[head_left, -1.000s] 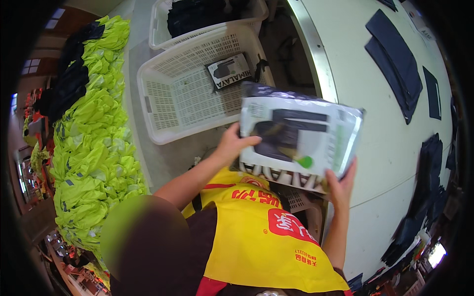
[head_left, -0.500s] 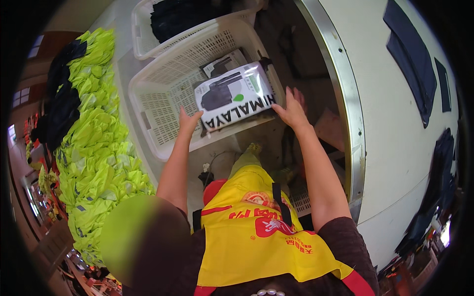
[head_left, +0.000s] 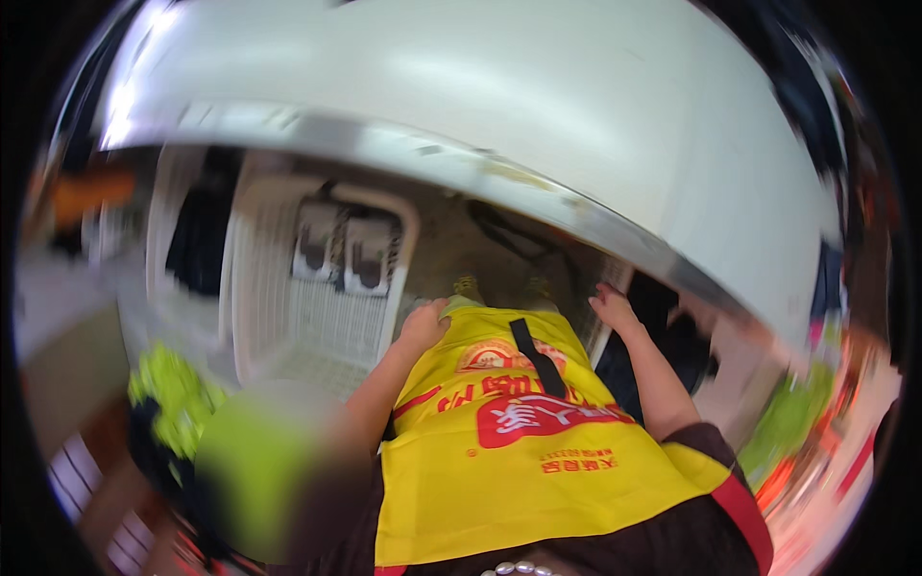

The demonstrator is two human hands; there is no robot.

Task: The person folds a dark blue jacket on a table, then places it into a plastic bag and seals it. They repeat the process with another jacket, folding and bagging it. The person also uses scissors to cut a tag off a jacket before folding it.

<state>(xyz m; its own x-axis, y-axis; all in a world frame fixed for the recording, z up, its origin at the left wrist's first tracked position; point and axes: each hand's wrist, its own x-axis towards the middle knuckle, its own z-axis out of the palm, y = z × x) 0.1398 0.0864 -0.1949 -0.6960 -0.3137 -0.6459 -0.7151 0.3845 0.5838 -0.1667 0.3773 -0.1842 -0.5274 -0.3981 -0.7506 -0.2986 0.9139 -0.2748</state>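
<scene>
My left hand is beside the near right rim of a white slotted plastic basket, its fingers blurred and partly hidden. Two flat white packages with dark pictures lie side by side in that basket, a left package and a right package; neither is in my hands. Out to the right, my right hand has its fingers apart, close to the edge of another white basket. Whether it touches that edge I cannot tell. Nothing shows in its fingers.
A long white table with a metal edge crosses in front of me. At the left stands another white basket with dark cloth. Neon yellow cloth is piled at lower left. Dark cloth lies beyond my right hand.
The package between my hands is now in the basket beside the other one, and my hands have come off it. My view has turned right, with the table now ahead; my right hand is near another basket.
</scene>
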